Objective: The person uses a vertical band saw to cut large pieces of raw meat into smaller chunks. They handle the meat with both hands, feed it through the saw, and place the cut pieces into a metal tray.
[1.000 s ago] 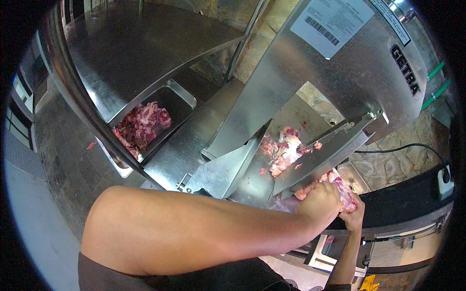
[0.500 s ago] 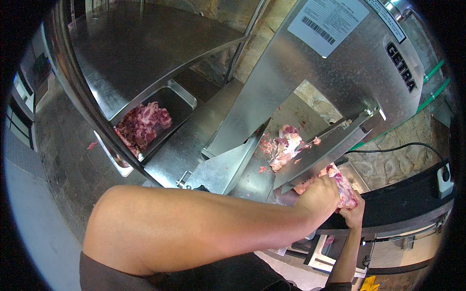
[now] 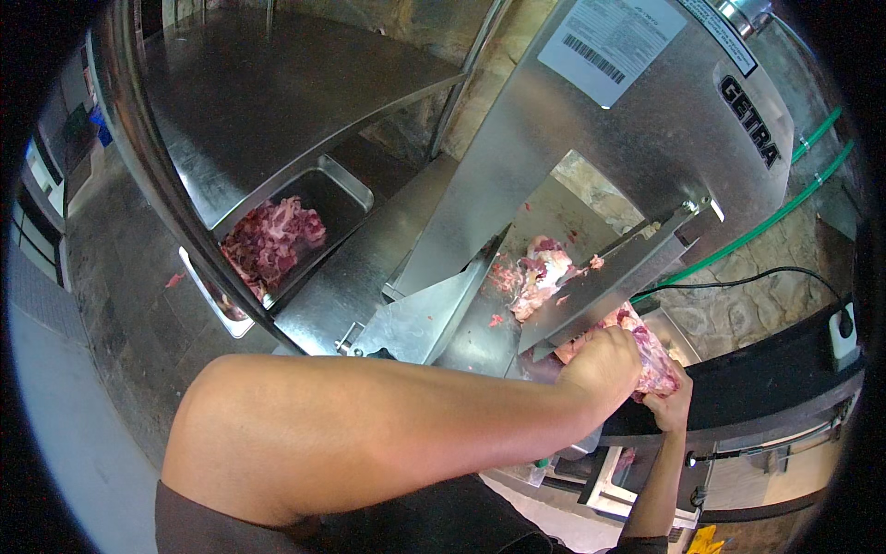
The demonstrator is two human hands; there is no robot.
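Observation:
A big raw piece of meat, red with pale fat, lies beside the slanted steel plate of a meat-cutting machine. My left hand is closed over its near side, the forearm stretching across from the lower left. Around the right-hand end of the meat curls my right hand, its fingers partly hidden behind the piece. Beyond the plate, a fatty cut of meat and small scraps rest on the machine's steel table. The near end of the large piece is partly hidden by my left hand.
At the left, a deep steel pan holds a heap of sliced meat. The machine's tall steel body rises at the far right. Another pan sits behind the meat. A black cable crosses the stone wall.
The machine sits slightly farther left in the picture. Both hands keep their hold on the large piece of meat, with only a very small shift to the left.

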